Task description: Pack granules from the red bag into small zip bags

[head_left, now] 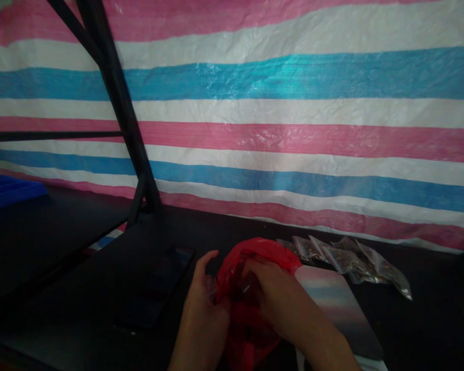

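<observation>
**Red bag gaping, both hands working at its mouth**

The red bag (268,248) is sitting at the near side of the black table (429,281), directly in front of the person, and its mouth is already spreading wide, so the opening of it is looking done. The handling inside is looking unfinished: the right hand (272,288) is bending its fingers down into the mouth, beside something dark and shiny. Whether those fingers are pinching it, the shadow is hiding, so I cannot tell.

The left hand (206,309) is curving around the bag's left edge, one finger sticking up and apart from the rest; a scrap of clear plastic (211,287) is showing in the gap. I cannot tell whether that hand is gripping it firmly.

Several small clear packets (350,263) are lying outside the bag, beyond and to the right, overlapping in a loose row, filled with something brownish. Neither hand is touching them. A pale flat panel (338,304) is lying between them and the right forearm. How much the bag is holding, and so how much work is remaining, its red folds are concealing.
</observation>
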`<state>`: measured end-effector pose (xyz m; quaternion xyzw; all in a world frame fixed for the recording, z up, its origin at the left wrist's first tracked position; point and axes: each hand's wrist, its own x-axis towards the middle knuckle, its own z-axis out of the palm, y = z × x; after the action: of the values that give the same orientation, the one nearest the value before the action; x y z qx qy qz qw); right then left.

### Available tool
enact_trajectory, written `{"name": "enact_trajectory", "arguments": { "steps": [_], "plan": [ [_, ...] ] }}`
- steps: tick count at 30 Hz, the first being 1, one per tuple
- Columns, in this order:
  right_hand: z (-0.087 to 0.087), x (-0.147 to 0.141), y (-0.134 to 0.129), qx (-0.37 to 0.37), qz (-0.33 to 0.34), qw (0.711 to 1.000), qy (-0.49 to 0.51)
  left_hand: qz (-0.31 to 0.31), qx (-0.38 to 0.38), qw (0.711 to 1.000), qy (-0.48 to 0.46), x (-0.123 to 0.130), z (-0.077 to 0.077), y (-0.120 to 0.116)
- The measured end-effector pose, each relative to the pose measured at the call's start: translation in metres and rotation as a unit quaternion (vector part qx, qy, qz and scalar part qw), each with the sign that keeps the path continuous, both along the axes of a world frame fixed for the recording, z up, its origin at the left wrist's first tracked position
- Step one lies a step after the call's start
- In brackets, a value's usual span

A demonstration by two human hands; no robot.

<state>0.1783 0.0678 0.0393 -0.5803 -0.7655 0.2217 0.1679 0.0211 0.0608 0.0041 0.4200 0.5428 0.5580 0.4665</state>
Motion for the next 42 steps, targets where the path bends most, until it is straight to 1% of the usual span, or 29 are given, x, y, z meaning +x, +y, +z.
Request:
{"name": "enact_trajectory", "arguments": {
  "steps": [4, 7, 11, 16, 18, 20, 24, 26, 28, 30, 32, 36, 39, 42],
  "plan": [
    [-0.003, -0.001, 0.000, -0.013, 0.009, 0.998, 0.068, 0.040, -0.023, 0.998, -0.035, -0.001, 0.009, 0.001],
    [-0.002, -0.001, -0.001, -0.022, 0.003, 0.994, 0.110, 0.069, -0.014, 0.997, -0.032, -0.005, 0.008, 0.001],
    [-0.001, -0.003, -0.003, -0.033, 0.004, 0.987, 0.159, 0.070, -0.005, 0.997, -0.035, -0.009, 0.007, 0.000],
    [0.001, -0.006, -0.003, -0.033, -0.005, 0.981, 0.192, 0.086, -0.020, 0.993, -0.074, -0.010, 0.015, -0.002],
    [0.001, -0.007, -0.002, -0.031, 0.001, 0.978, 0.204, 0.090, -0.017, 0.992, -0.088, -0.012, 0.016, -0.002],
    [0.000, -0.006, -0.001, -0.029, 0.010, 0.974, 0.224, 0.082, -0.011, 0.993, -0.084, -0.014, 0.016, -0.002],
    [-0.006, -0.003, 0.003, -0.028, -0.007, 0.969, 0.245, 0.050, 0.017, 0.998, -0.019, -0.017, 0.011, 0.001],
    [-0.008, -0.001, 0.004, -0.037, 0.006, 0.964, 0.264, 0.038, 0.030, 0.999, 0.003, -0.018, 0.008, 0.003],
    [-0.008, -0.001, 0.005, -0.046, 0.015, 0.958, 0.284, 0.023, 0.035, 0.999, 0.005, -0.018, 0.005, 0.004],
    [-0.006, -0.001, 0.005, -0.056, 0.006, 0.956, 0.287, 0.022, 0.047, 0.999, 0.008, -0.017, 0.003, 0.006],
    [-0.003, 0.001, 0.005, -0.062, -0.002, 0.956, 0.287, 0.032, 0.067, 0.997, 0.019, -0.016, 0.002, 0.007],
    [0.008, 0.008, 0.002, -0.061, 0.032, 0.949, 0.309, 0.031, 0.092, 0.995, 0.033, -0.015, 0.002, 0.007],
    [0.026, 0.012, -0.002, -0.067, 0.043, 0.950, 0.301, 0.026, 0.121, 0.991, 0.058, -0.017, 0.000, 0.006],
    [0.046, 0.005, -0.009, -0.063, 0.032, 0.955, 0.289, 0.008, 0.152, 0.985, 0.074, -0.019, -0.003, 0.004]
  ]
}}
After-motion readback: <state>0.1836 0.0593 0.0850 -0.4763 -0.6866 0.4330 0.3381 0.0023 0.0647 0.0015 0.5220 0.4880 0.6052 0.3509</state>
